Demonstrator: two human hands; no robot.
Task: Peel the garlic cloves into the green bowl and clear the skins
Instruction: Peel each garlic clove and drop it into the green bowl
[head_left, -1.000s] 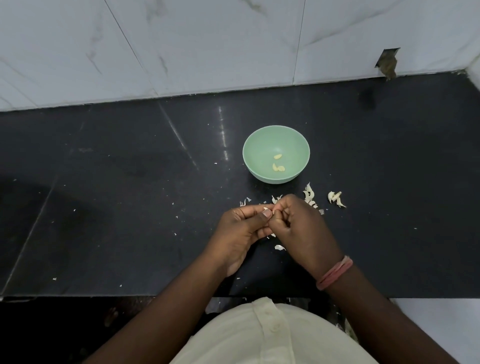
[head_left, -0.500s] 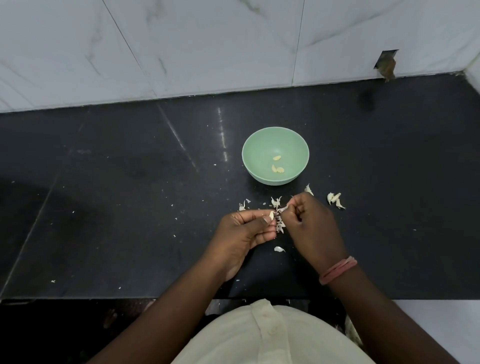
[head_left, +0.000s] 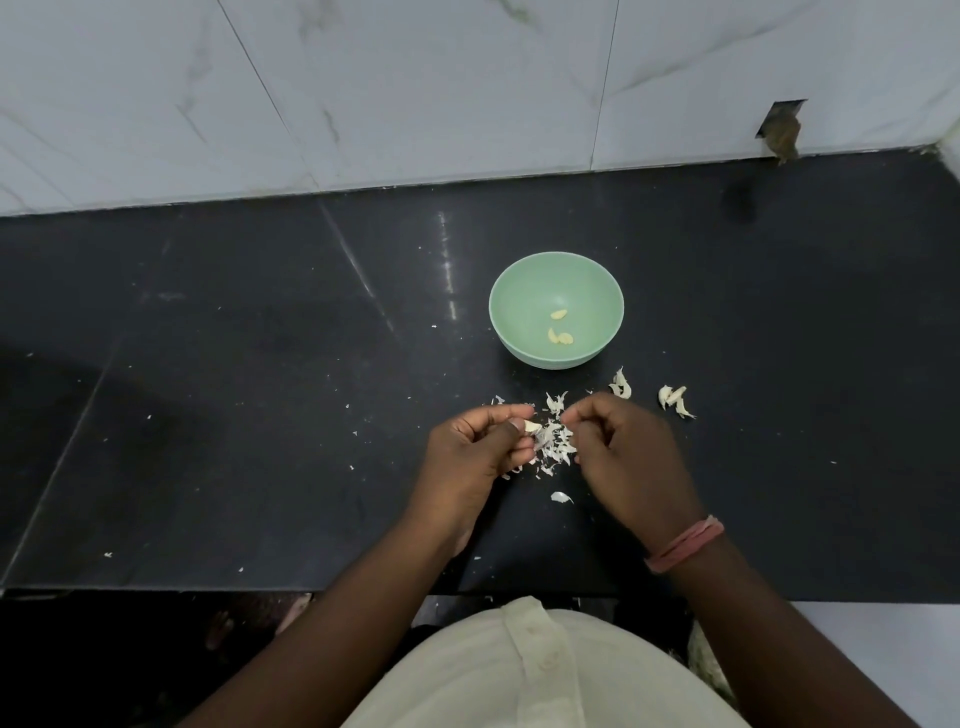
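right hand (head_left: 631, 457) drawn apart from left hand (head_left: 480, 457), loose skins (head_left: 556, 441) now between them

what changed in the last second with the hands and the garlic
The right hand drew away to the right from the left hand, and a heap of skins now shows between them. The left hand still pinches the clove. The green bowl with its peeled cloves stayed put.

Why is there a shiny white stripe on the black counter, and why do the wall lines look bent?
Head view: the stripe is glare, light bouncing off the polished counter just left of the bowl. Head view: the wide-angle lens bends the wall lines and the counter's edges. Head view: the dark patch at far left is a shadow. Head view: the hands look a little soft.
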